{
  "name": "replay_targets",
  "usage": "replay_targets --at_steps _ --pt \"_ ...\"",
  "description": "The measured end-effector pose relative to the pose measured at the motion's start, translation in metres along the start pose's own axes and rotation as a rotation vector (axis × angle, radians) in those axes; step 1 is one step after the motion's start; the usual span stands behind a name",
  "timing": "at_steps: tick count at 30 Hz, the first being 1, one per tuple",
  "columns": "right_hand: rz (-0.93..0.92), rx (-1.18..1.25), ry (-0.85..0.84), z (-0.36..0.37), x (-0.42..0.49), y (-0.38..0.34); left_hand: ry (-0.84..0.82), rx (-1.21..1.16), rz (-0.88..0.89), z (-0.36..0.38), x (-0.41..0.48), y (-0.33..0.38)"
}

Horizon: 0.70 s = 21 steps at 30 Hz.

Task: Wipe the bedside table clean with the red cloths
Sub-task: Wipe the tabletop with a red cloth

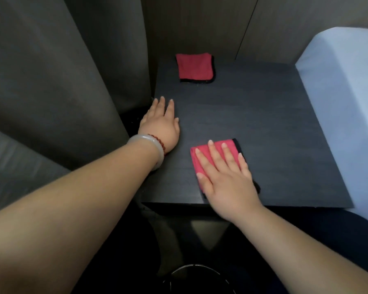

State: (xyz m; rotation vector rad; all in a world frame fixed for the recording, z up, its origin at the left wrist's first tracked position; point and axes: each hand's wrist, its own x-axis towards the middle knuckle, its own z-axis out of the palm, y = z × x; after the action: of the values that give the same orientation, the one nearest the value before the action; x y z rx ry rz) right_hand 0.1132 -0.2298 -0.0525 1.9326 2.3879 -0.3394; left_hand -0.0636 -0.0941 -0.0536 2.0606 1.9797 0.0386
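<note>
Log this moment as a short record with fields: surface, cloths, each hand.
surface: dark bedside table
near cloth: folded, red, under the right hand, near the front edge
far cloth: folded, red, at the back, untouched
right hand: flat, fingers spread on the near cloth
left hand: flat on the table's left edge, holding nothing

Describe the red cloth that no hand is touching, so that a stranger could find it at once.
Start at the dark wooden bedside table beside the white bed. At its far edge, near the wall, lies a folded red cloth with black trim. Unlike the other red cloth under the right hand, it lies uncovered.
</note>
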Motion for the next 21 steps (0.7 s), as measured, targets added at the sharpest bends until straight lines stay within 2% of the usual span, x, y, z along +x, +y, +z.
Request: replay_targets --at_steps 2,6,9,11,14,16,17,19,21 --pt "0.005 0.001 0.006 -0.006 0.006 0.025 0.005 -0.036 -0.052 0.005 -0.023 0.001" --pt "0.378 0.005 0.013 -0.015 0.036 0.094 0.034 -0.041 -0.030 0.016 -0.063 0.005" --pt "0.562 0.070 0.002 -0.018 0.046 0.090 0.086 -0.019 -0.031 0.026 -0.083 0.009" --pt "0.538 0.072 0.007 -0.015 0.042 0.060 0.099 -0.008 -0.031 0.027 -0.088 0.011" --pt "0.234 0.013 0.026 -0.004 0.017 0.021 0.083 0.003 -0.041 0.025 -0.089 0.012" --pt "0.076 -0.008 0.002 -0.004 0.005 0.029 0.079 0.002 -0.027 0.024 -0.093 0.010" --pt "0.061 -0.025 0.005 -0.006 0.004 0.045 0.079 0.000 -0.017 0.024 -0.096 0.009" --pt "0.184 -0.052 0.034 -0.010 0.011 0.087 0.082 -0.010 -0.002 0.025 -0.102 0.006" --pt "0.444 -0.007 0.018 -0.019 0.019 0.123 0.102 -0.021 0.003 0.027 -0.106 0.005"
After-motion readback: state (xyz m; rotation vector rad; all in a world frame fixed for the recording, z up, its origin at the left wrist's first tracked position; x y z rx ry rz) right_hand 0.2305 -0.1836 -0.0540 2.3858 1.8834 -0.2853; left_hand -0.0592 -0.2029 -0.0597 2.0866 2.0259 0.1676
